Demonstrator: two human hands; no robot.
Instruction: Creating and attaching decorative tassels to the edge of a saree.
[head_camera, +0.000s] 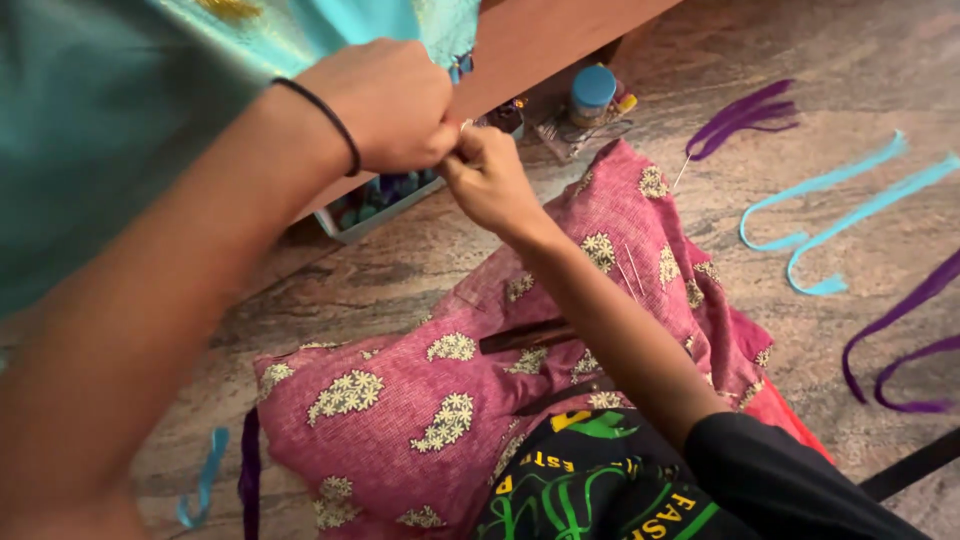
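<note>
Fingertips of both hands are meeting at the lower edge of the teal fabric (120, 110), which is hanging in the upper left of the head view. Fingers (425, 150) of the left hand (385, 105) are curling into a loose fist and pressing together on something small at that edge; what they are pinching is too small to tell. Fingers (462, 170) of the right hand (490, 180) are bunching against the same spot, touching the left fingertips. A thin black band (330, 120) is circling the left wrist.

Just behind the hands, a brown wooden edge (540, 50) is running diagonally, closing off room upward. Beneath it, a shallow tray of blue-green beads (375, 205) is sitting on the floor, and near it a small jar with a blue lid (593, 92). Below the hands, a pink cloth with white flower prints (430, 400) is spreading over the lap, the right forearm crossing above it.

Open stone floor (830, 60) is lying to the right, where purple ribbons (745, 118) and light blue ribbons (850, 205) are lying loose, well apart from the hands. The teal fabric is looking smooth and faintly glossy, with a yellow patch near its top.
</note>
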